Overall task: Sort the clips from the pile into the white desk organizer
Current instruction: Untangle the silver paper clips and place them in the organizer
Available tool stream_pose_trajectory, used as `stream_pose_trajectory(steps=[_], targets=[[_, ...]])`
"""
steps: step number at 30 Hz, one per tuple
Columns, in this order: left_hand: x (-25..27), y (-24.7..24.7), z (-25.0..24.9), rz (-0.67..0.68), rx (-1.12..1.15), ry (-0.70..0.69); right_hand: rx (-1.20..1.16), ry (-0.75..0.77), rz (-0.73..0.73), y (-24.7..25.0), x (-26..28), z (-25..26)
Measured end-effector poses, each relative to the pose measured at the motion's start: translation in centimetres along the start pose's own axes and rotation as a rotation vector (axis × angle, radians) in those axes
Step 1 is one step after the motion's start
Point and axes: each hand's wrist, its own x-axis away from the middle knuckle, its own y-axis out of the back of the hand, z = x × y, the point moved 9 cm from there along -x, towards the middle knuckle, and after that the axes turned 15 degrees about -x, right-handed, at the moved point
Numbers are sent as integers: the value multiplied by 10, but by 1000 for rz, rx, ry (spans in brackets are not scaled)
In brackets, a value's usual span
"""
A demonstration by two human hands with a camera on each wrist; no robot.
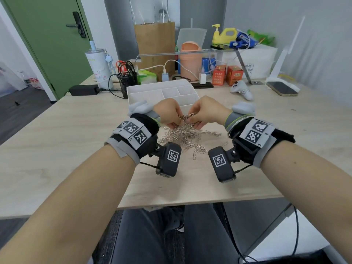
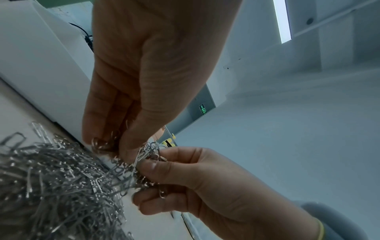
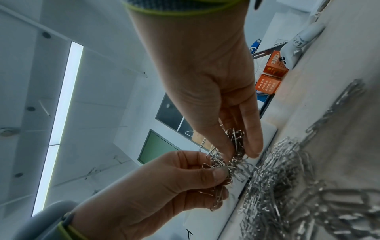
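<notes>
Pale wooden desk (image 1: 66,149) under me, cluttered along the far edge. I've got the pile of silver clips (image 1: 187,135) lying just in front of the white desk organizer (image 1: 146,96), whose visible compartments look bare. My left hand (image 1: 168,113) pinches a tangled clump of clips (image 1: 187,118) above the pile, and my right hand (image 1: 206,111) pinches that same clump from the other side, fingertips nearly meeting.

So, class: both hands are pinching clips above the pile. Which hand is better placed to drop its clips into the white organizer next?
Left, narrowly. The left hand sits directly before the white organizer, while the right hand is off its right corner. Both pinch clips, so either could.
</notes>
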Motion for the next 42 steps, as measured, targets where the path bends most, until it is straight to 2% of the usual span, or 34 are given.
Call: stream_pose_trajectory(steps=[4,10,14,20,26,31,37,42], targets=[[1,1,-2,-5,-1,-1,11,21,-2,0,0,0],[1,-7,-2,64,-4,-7,67,-10,74,-10,-1,-5],[0,0,-4,29,3,-20,87,0,101,-7,-5,0],[-15,32,-6,-63,77,-5,126,54,60,18,-28,31],[-37,57,-7,-103,74,7,165,96,52,33,-55,51],[-61,60,-2,-104,95,40,185,96,46,38,-82,49],[-73,49,2,-164,-51,61,310,129,88,27,-95,35],[-71,43,3,-118,-118,36,298,137,145,24,-96,30]])
